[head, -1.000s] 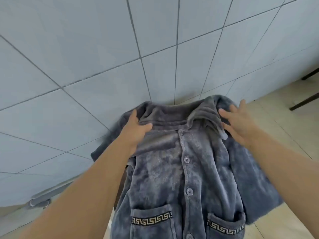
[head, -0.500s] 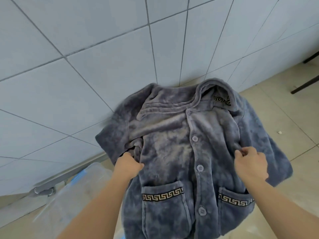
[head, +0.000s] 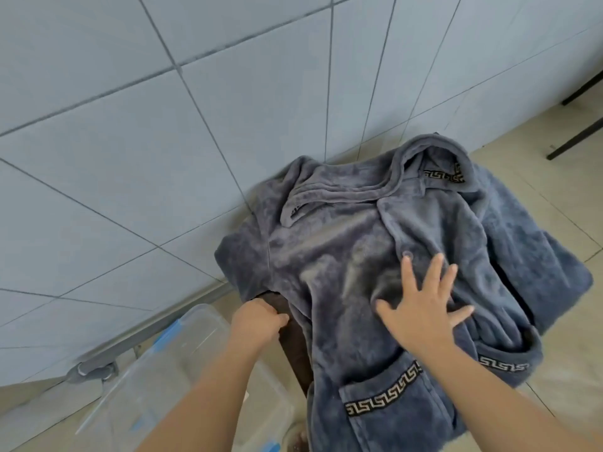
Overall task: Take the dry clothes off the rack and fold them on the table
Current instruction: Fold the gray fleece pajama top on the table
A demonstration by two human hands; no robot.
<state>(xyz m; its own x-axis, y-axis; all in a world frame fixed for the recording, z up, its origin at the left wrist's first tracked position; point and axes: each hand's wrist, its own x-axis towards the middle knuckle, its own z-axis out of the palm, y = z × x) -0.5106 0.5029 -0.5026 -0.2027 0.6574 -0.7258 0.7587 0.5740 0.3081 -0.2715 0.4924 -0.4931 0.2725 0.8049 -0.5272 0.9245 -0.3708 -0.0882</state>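
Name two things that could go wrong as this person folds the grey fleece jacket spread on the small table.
The jacket overhangs the small dark table on several sides; its hanging hem and sleeves could drag it to the floor. The collar lies bunched and uneven, so a fold may set crooked. Only the flat right hand pins it, while the left hand grips the edge.

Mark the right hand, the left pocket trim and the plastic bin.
right hand (head: 424, 316), head view, back of the hand.
pocket trim (head: 383, 398), head view, patterned band.
plastic bin (head: 195, 324), head view, clear rim.
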